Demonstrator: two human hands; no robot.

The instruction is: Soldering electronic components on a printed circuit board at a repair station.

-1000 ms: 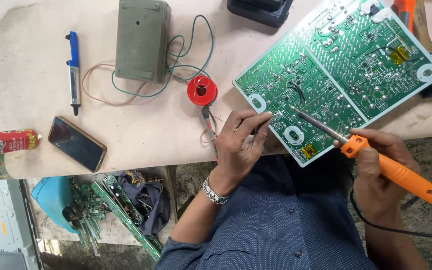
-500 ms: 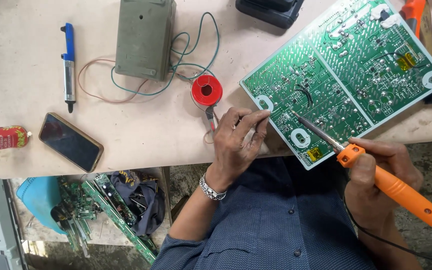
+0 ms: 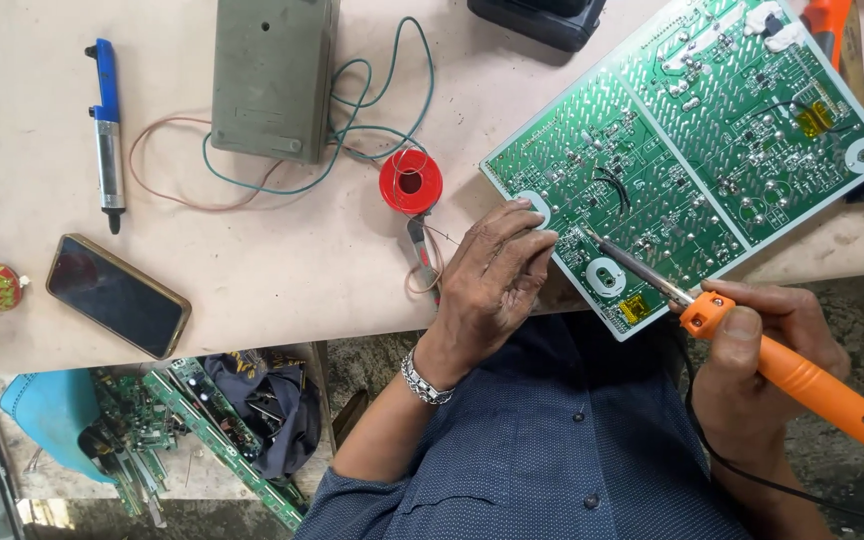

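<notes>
Soldering large green printed circuit board (image 3: 692, 150) | right hand (image 3: 767, 345) gripping orange-handled soldering iron (image 3: 752, 345) | left hand (image 3: 492, 280) pinching thin solder wire (image 3: 440, 232) | next: steady tip contact.

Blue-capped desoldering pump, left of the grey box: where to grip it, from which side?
Grip the desoldering pump on its silver barrel, mid-length, fingers closing across it from above. It lies flat on the table, lengthwise away from the person, with bare surface either side; the blue plunger end looks narrower.

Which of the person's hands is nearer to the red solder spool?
Left. The left hand rests on the table just right of and below the red solder spool; the right hand, holding the orange soldering iron, is much farther right.
</notes>
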